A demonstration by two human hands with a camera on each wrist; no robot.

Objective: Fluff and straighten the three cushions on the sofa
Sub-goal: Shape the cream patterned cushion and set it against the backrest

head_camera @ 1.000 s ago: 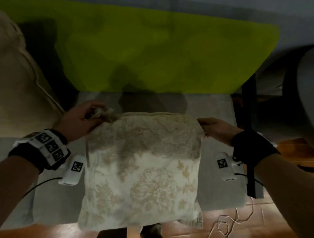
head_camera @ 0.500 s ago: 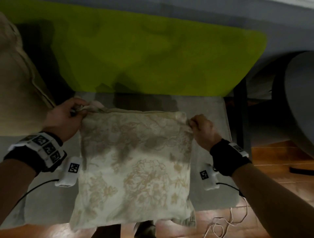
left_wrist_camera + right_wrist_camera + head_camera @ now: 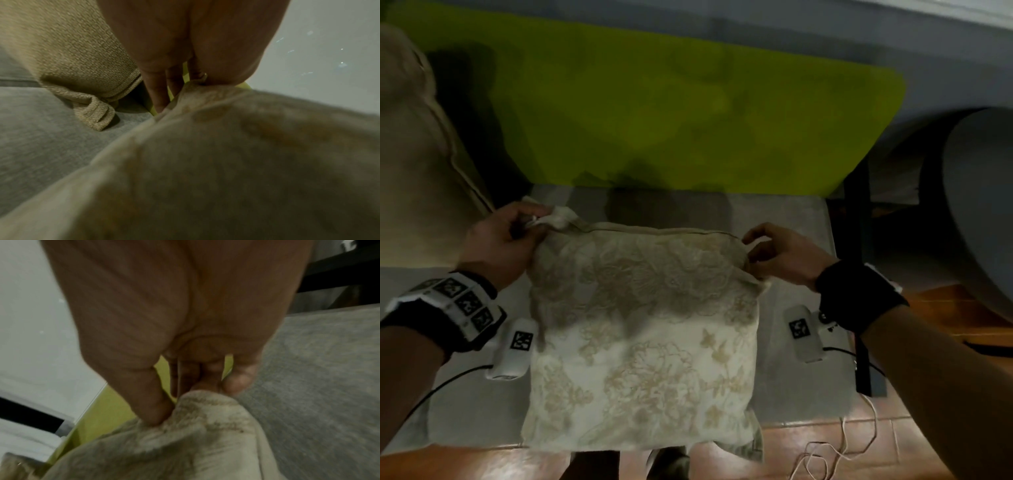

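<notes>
A cream cushion with a gold floral pattern [image 3: 643, 342] lies flat on the grey sofa seat [image 3: 791, 219], its near edge hanging a little over the front of the seat above the wooden floor [image 3: 945, 318]. The left hand [image 3: 500, 243] pinches the cushion's far left corner, the fabric bunched up between thumb and fingers [image 3: 158, 91]. The right hand [image 3: 784, 257] nips the far right corner, thumb on top and fingertips [image 3: 238, 381] curled behind the cloth. The two hands are well apart, one at each far corner, so the far seam runs between them.

To the left, a tan woven cushion [image 3: 410, 164] stands leaning on the seat, its lower corner [image 3: 92, 112] resting on the grey fabric near the left hand. Behind the seat rises a lime-green back cushion [image 3: 688, 109]. A white cord [image 3: 835, 455] lies looped on the floor at the right.
</notes>
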